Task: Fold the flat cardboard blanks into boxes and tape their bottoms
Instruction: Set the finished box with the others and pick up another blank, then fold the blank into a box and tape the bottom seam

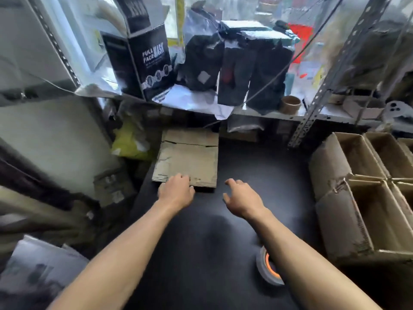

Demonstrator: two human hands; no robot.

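While my left hand lies on the near edge of the stack of flat cardboard blanks, its fingers curl down over that edge and touch the top sheet; whether they have truly pinched a sheet I cannot tell. My right hand hovers just beside the stack's near right corner, fingers loose and spread, holding nothing and apart from the cardboard.

Both my bare forearms reach forward over the black tabletop. The stack sits at the far left of that surface, its long flaps pointing away from me. Under my right forearm, close to me, a roll of tape with an orange core lies on the tabletop, partly hidden by the arm.

To the right, at the table's edge, stand several folded cardboard boxes, packed side by side with their open tops up. Beyond the stack, a shelf carries a black carton printed "FULL FACE MASK", a few dark wrapped packages and a bare cardboard tape core. A yellow-green bag is tucked below the shelf, just left of the stack.
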